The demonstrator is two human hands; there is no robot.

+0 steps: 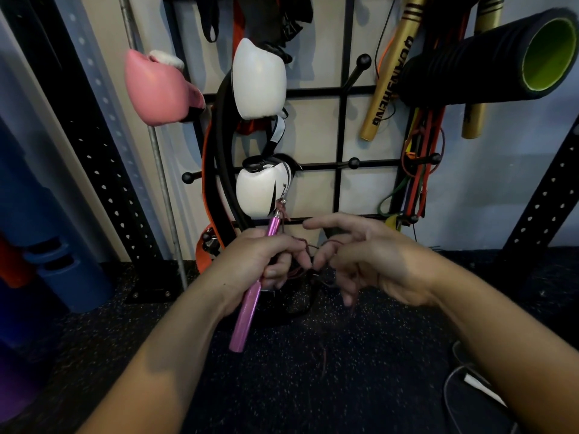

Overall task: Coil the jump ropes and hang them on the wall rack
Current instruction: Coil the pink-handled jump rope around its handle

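Observation:
My left hand (266, 258) grips a pink metallic jump rope handle (247, 311), held tilted with its swivel end pointing up toward the wall. A thin dark red cord (316, 245) runs from that handle across to my right hand (360, 255), whose fingers are spread and hooked through the cord. More of the cord hangs blurred below the hands toward the floor. The black wall rack (341, 126) with ball-tipped pegs stands straight ahead behind both hands.
On the rack hang a pink boxing glove (156, 89), two white gloves (260, 79), gold sticks (388, 79), coloured bands (419, 170) and a black foam roller (501, 64). Bare pegs (354, 162) stick out mid-rack. Perforated uprights flank it. A shoe (470, 396) shows at lower right.

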